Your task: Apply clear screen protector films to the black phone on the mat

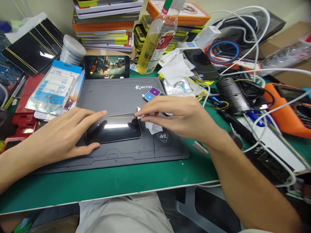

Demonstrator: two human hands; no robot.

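A black smartphone (114,129) lies flat, screen up, on the dark grey work mat (97,92), with a light strip reflected across its glass. My left hand (65,134) spans the phone's left end, index finger along the far edge and thumb at the near edge. At the far right corner of the phone, my right hand (175,115) is closed in a pinch. Something small and whitish shows by those fingertips, too little to name. Under and beside that hand is a crumpled white tissue (154,128). Behind it lies an object with coloured buttons (153,93), partly covered.
Another phone (107,67) playing a video leans upright behind the mat. A bottle of yellow liquid (155,42) stands near stacked boxes (104,26). White cables (257,48) and tools crowd the right. Blue packets (54,85) lie left. The green table (109,184) ends in front.
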